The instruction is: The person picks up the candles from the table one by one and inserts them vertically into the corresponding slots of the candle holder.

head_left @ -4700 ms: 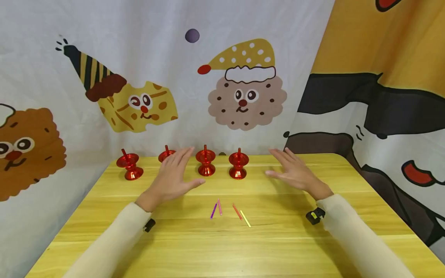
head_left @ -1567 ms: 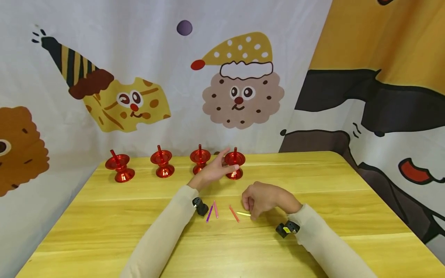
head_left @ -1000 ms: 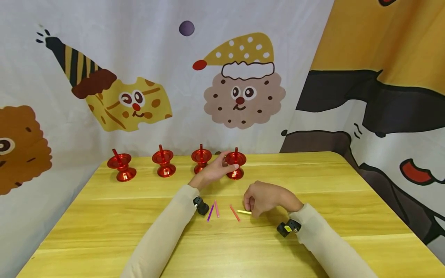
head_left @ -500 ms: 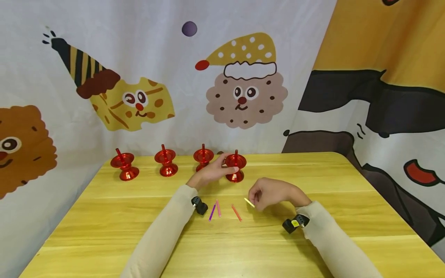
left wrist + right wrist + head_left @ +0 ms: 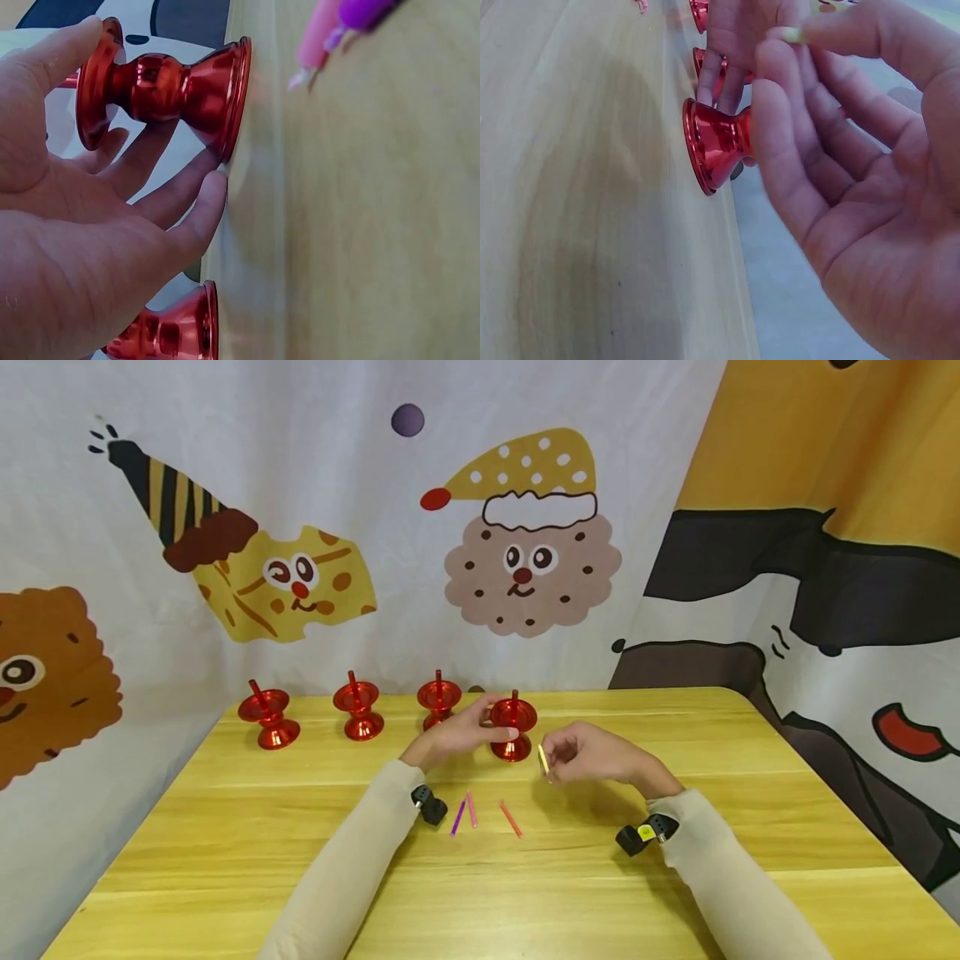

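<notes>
My left hand (image 5: 461, 731) holds the rightmost red, shiny candle holder (image 5: 512, 749). In the left wrist view the thumb lies at the upper dish of this candle holder (image 5: 154, 86), with the other fingers behind its stem and base. Just to the right, my right hand (image 5: 603, 753) pinches a small yellow candle (image 5: 543, 762) between thumb and fingertips, raised nearly upright beside the holder. Only a short end of the yellow candle (image 5: 789, 34) shows in the right wrist view. An orange candle (image 5: 511, 819), a pink candle (image 5: 472, 809) and a purple candle (image 5: 458, 818) lie on the table.
Three more red candle holders stand along the table's back: one far left (image 5: 270, 718), one beside it (image 5: 358, 712), and one partly behind my left hand (image 5: 438, 695). A printed curtain (image 5: 420, 568) hangs right behind the wooden table (image 5: 480, 893).
From held open and apart, my left hand has gone to the rightmost candle holder and drawn it slightly nearer. My right hand has picked up the yellow candle, lifted it toward the holder and tipped it up.
</notes>
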`<state>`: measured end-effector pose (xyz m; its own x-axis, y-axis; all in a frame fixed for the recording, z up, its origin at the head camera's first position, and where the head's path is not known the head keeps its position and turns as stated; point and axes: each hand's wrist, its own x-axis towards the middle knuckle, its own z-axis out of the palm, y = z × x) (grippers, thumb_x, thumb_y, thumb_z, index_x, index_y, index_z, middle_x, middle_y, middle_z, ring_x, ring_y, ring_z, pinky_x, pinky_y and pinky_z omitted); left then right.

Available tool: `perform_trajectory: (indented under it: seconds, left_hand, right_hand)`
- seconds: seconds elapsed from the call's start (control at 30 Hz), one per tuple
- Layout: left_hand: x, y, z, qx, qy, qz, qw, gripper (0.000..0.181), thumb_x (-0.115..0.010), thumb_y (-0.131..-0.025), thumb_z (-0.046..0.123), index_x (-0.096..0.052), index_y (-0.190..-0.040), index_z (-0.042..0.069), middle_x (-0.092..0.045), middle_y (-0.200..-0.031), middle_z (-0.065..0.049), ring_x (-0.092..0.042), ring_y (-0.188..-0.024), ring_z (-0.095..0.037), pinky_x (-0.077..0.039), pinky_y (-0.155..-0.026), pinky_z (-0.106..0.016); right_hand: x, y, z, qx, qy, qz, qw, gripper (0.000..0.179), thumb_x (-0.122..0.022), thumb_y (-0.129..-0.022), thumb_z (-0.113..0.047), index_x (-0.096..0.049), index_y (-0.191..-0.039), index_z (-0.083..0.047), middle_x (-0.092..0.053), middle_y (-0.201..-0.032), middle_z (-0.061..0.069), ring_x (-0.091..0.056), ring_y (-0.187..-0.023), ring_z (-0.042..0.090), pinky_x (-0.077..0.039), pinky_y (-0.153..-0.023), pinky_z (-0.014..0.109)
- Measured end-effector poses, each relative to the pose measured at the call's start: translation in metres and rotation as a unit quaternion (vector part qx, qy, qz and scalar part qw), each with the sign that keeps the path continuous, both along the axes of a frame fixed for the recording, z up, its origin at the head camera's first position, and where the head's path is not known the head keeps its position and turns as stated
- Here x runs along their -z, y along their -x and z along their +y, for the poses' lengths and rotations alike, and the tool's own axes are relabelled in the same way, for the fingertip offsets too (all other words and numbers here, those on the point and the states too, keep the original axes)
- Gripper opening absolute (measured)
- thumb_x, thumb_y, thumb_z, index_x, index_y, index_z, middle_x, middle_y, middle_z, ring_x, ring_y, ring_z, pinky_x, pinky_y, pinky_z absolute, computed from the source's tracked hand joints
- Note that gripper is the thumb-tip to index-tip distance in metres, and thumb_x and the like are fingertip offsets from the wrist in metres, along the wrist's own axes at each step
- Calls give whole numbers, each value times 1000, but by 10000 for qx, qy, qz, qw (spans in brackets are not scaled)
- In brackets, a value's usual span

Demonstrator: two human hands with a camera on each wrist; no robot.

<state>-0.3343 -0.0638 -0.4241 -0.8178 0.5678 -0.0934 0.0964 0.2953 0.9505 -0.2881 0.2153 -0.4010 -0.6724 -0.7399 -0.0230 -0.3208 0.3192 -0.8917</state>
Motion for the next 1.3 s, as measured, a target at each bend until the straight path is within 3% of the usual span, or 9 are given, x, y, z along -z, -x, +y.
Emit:
perform_trajectory:
  seconds: [0.13,0.4,0.53,0.67,0.9,1.1,1.3]
  left_hand:
    - [-2,-3,2,111,26,-13,9999,80,-76,-107,34,-31,-170,13,-61,-152,-13,-58,-139,-30,-43,-120,-52]
    - [-2,-5,5,381,19,-196,9991,79,-78,-105,33,-33,-167,12,-60,-155,-14,-57,-143,-30,-43,-121,-52]
    - [-2,-5,7,582,-11,-293,9979,76,-79,-104,32,-37,-165,15,-64,-150,-10,-62,-137,-26,-43,-121,-53]
    - [-3,-7,7,725,66,-317,9968,75,-80,-104,34,-39,-165,18,-66,-148,-7,-63,-135,-24,-41,-121,-54]
    - [-7,-9,9,935,141,-292,9951,71,-80,-103,30,-42,-162,17,-66,-148,-8,-61,-138,-25,-43,-121,-54]
    - [-5,-8,11,1092,149,-289,9935,66,-79,-104,28,-46,-159,13,-69,-143,-6,-64,-134,-22,-45,-119,-51]
    - [-7,-10,12,1147,175,-259,9929,64,-80,-104,27,-49,-158,11,-70,-143,-6,-64,-134,-21,-45,-119,-49]
  right_hand:
    - [-2,1,0,275,409,103,9987,8,-68,-95,9,-68,-97,2,-73,-97,29,-70,-84,21,-60,-78,29]
    - [-5,0,-3,984,953,364,9899,11,-68,-99,6,-69,-99,-5,-72,-104,32,-74,-93,23,-63,-85,31]
    - [-6,0,-4,1321,1107,642,9829,5,-67,-101,4,-68,-104,1,-73,-103,26,-73,-92,24,-63,-86,32]
    - [-8,0,-6,1640,1221,950,9743,6,-70,-102,2,-67,-107,4,-74,-99,18,-74,-90,26,-63,-85,34]
    - [-10,-4,-14,2203,1509,1665,9492,8,-75,-102,0,-70,-108,1,-76,-100,21,-71,-85,29,-58,-77,27]
    - [-12,-6,-19,2356,1745,1986,9352,5,-73,-103,3,-72,-108,4,-75,-102,28,-73,-83,35,-61,-76,27]
    - [-11,-6,-23,2351,1829,2180,9294,6,-71,-105,2,-72,-107,7,-75,-98,31,-72,-77,29,-61,-73,24]
